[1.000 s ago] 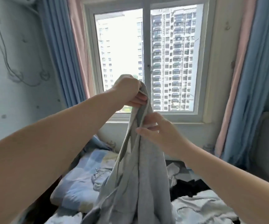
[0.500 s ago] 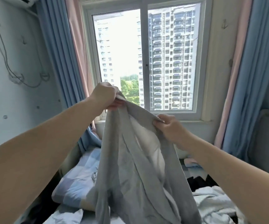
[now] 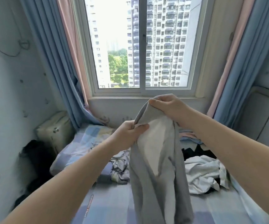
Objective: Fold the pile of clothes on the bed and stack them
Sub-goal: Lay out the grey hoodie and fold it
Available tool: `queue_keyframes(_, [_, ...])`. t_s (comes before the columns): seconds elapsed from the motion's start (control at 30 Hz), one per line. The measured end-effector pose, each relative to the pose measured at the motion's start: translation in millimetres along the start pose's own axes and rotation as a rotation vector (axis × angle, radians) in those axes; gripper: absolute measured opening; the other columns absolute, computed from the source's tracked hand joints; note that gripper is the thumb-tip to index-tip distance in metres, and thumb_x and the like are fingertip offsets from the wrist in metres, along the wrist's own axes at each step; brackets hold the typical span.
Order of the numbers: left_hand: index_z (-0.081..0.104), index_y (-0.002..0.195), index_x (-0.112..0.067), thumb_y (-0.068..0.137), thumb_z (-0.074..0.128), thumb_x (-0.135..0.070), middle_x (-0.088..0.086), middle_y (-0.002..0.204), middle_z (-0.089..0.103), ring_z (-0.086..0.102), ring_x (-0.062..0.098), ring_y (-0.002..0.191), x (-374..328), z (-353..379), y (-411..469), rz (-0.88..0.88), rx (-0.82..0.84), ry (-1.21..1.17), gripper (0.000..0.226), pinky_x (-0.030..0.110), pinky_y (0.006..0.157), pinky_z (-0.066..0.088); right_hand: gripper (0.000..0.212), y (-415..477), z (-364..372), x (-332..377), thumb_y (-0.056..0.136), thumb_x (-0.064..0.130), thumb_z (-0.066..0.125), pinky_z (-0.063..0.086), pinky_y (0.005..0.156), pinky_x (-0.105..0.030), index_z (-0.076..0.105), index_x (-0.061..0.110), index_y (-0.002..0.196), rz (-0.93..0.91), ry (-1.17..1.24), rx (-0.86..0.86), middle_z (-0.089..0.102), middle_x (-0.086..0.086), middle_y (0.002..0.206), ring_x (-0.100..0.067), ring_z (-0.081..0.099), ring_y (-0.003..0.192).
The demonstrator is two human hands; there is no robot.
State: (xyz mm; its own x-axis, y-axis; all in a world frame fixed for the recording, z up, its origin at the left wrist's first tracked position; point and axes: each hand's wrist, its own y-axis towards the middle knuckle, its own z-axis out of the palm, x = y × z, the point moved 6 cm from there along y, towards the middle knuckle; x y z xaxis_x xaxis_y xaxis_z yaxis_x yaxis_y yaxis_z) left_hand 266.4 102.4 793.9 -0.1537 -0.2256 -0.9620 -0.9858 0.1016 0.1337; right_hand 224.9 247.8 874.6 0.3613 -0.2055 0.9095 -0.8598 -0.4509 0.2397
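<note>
A grey garment [image 3: 156,172] hangs in the air above the bed [image 3: 111,206], its paler inside showing. My right hand [image 3: 167,105] grips its top edge at the highest point. My left hand [image 3: 129,135] pinches the same edge a little lower and to the left. The cloth falls from both hands down past the bottom of the view. On the bed to the right lies a pile of clothes: a crumpled white piece [image 3: 203,173] with black pieces [image 3: 195,151] behind it.
A checked pillow [image 3: 83,146] lies at the head of the bed, with a crumpled patterned cloth [image 3: 120,167] beside it. A cream case [image 3: 53,130] and something black [image 3: 33,159] stand by the left wall. Window and curtains lie ahead; a padded headboard [image 3: 268,120] is right.
Both hands have come down with the grey garment, from window height to just above the bed. My right hand now holds the highest point and my left hand sits below it.
</note>
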Motion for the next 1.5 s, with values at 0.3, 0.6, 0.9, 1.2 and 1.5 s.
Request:
queue_keyframes(0.3, [0.072,0.096,-0.001,0.089,0.072,-0.028,0.008,0.083,0.064,0.057,0.018,0.076,17,-13,-12,0.018,0.043,-0.292,0.028,0.029,0.068,0.048,0.026,-61,39,-95,0.081,0.015,0.081,0.044,0.063,-0.026,0.065,-0.002,0.094,0.172,0.052,0.058,0.060,-0.002,0.079,-0.013,0.055,0.073])
queue_keyframes(0.6, [0.055,0.075,-0.015,0.098,0.065,-0.034,0.005,0.071,0.054,0.054,0.018,0.063,67,-83,-8,-0.070,-0.248,-0.381,0.031,0.032,0.063,0.050,0.011,-135,120,-215,0.078,0.013,0.060,0.036,0.057,-0.023,0.052,0.008,0.073,0.457,-0.217,-0.040,0.053,0.004,0.067,0.000,0.045,0.056])
queue_keyframes(0.9, [0.048,0.140,-0.019,0.086,0.079,-0.029,-0.002,0.134,0.052,0.058,0.013,0.109,161,-111,-35,-0.295,0.118,0.376,0.064,0.028,0.084,0.052,0.014,-104,169,-180,0.098,0.007,0.059,0.055,0.075,-0.031,0.072,0.004,0.101,0.415,0.360,-0.054,0.073,-0.012,0.094,-0.022,0.068,0.085])
queue_keyframes(1.2, [0.061,0.099,0.000,0.083,0.068,-0.039,0.007,0.086,0.053,0.047,0.018,0.081,179,-52,-79,-0.148,0.383,0.026,0.043,0.040,0.073,0.040,0.019,-72,179,-134,0.085,0.010,0.066,0.058,0.070,-0.027,0.072,-0.002,0.098,0.327,0.416,0.102,0.074,-0.013,0.089,-0.019,0.069,0.080])
queue_keyframes(1.5, [0.066,0.101,0.001,0.082,0.062,-0.026,0.017,0.094,0.063,0.060,0.027,0.087,140,-84,-60,-0.212,0.036,-0.384,0.033,0.040,0.077,0.047,0.011,-108,167,-197,0.085,0.008,0.075,0.052,0.068,-0.036,0.065,0.009,0.082,0.537,-0.131,0.057,0.065,0.012,0.068,-0.004,0.060,0.064])
